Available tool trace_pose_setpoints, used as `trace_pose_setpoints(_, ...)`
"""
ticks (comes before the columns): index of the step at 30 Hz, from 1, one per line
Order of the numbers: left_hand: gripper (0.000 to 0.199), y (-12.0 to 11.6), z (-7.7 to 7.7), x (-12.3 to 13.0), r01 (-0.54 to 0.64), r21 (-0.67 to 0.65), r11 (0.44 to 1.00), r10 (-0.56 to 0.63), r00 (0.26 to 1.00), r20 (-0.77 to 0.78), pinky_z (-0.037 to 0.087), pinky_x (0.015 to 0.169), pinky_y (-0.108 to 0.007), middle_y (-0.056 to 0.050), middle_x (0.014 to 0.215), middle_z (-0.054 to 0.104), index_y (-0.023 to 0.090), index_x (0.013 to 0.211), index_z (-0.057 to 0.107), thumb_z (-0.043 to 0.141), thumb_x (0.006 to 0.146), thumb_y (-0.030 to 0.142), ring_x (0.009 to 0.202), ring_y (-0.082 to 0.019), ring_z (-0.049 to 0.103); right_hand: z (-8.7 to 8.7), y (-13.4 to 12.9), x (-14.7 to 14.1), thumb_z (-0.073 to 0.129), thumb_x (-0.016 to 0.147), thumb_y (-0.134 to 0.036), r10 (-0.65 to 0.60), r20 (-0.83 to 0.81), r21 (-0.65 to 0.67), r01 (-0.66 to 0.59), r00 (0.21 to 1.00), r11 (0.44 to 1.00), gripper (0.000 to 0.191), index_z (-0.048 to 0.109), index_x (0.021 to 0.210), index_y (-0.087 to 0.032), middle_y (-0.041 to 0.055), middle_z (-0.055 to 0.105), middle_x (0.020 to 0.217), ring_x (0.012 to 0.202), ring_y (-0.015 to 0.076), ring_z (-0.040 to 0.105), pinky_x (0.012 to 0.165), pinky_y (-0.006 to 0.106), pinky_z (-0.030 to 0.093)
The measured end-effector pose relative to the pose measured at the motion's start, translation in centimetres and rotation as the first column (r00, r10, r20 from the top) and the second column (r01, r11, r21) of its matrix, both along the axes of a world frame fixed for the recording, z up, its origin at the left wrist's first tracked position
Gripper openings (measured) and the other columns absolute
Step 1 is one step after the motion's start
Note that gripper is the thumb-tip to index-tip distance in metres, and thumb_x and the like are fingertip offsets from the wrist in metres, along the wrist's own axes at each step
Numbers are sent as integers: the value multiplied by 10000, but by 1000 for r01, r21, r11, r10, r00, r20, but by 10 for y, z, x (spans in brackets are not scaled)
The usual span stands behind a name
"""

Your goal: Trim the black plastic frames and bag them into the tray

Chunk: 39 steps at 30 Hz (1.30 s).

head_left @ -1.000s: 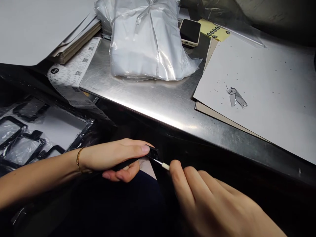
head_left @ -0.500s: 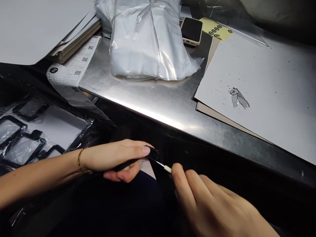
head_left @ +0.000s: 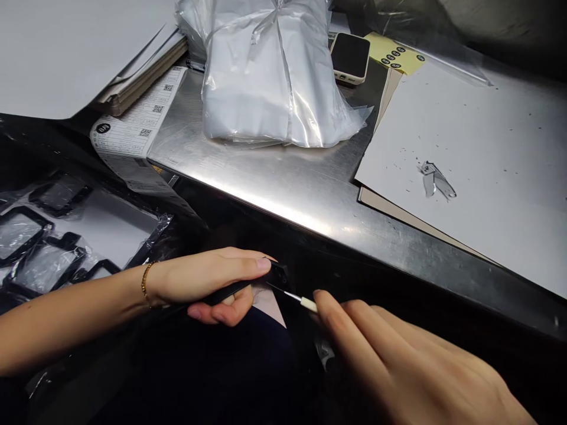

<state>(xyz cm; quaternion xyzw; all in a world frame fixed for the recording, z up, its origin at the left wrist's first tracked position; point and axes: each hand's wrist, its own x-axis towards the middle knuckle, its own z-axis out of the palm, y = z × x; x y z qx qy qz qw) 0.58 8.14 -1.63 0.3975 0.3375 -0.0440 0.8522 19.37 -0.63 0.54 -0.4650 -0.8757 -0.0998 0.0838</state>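
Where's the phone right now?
Head view, top centre: the cream-cased phone lies on the steel tabletop, between the bagged white package and the yellow sticker sheet.

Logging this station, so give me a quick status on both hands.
Left hand gripping a black plastic piece. Right hand pinching a white-handled needle tool, tip at the piece. Bagged black frames left of the hands.

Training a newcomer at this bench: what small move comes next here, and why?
Probably press the white-handled pin gently against the black plastic part: the left hand grips that part and the right hand holds the pin, its tip at the part's end.
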Motion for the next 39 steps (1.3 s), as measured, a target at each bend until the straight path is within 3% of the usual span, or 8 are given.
trace_pose_setpoints(16,353,-1,3,-2,24,34,999,-22,999,-48,134,240,-111,93,334,381,158,950,457,307,829,454,227,-21,209,2,3,2,315,673,35,174,82,-111,-164,981,980,333,538,918,-1,48,534,537,398,126,506,343,223,402)
trace_pose_setpoints(23,332,-1,-4,-4,13,20,1000,-12,999,-34,150,238,-103,88,347,398,160,930,455,310,834,442,221,-17,229,-7,3,1,322,629,39,97,19,-166,-93,995,982,370,555,906,-37,45,538,546,380,125,516,317,210,397)
trace_pose_setpoints(26,322,-1,-3,-4,1,18,1000,-1,999,-35,149,234,-98,90,343,394,165,928,450,312,833,440,219,-14,221,-6,6,2,328,729,-16,-42,-157,-407,-26,987,913,265,553,808,-131,8,521,533,365,112,491,306,207,376)
trace_pose_setpoints(30,325,-1,-1,-6,-6,15,1000,7,999,-35,163,237,-92,87,343,393,160,925,460,314,835,436,222,-10,225,1,6,13,397,857,-210,-206,-428,-651,-142,880,746,143,534,816,-218,-28,575,636,481,78,531,448,171,436)
trace_pose_setpoints(32,322,-1,0,-6,-6,9,1000,6,999,-31,163,235,-92,83,347,393,157,922,473,312,838,424,224,-12,232,1,8,23,406,860,-244,-204,-439,-538,-74,875,839,164,542,951,-227,-20,603,717,585,80,573,516,159,449)
trace_pose_setpoints(34,342,-1,1,-6,-8,-3,1000,8,1000,-17,150,226,-96,85,346,384,152,944,472,311,833,433,224,-16,223,-5,14,38,407,859,-265,-248,-353,-276,153,902,949,221,557,1007,-196,10,611,742,609,102,575,528,196,439)
trace_pose_setpoints(37,390,-2,3,-6,-8,9,1000,8,1000,2,141,228,-103,93,344,378,139,1025,442,307,828,448,224,-20,213,-23,32,64,409,850,-258,-442,-231,54,465,867,883,280,587,1015,-119,111,596,799,692,215,563,546,314,391)
trace_pose_setpoints(39,420,-2,5,-6,-1,18,1000,1,1000,-1,147,235,-107,94,350,384,126,1071,428,300,832,447,226,-20,217,-37,43,80,387,849,-262,-537,-185,61,555,823,830,308,603,1009,-110,158,569,849,773,305,535,550,367,362)
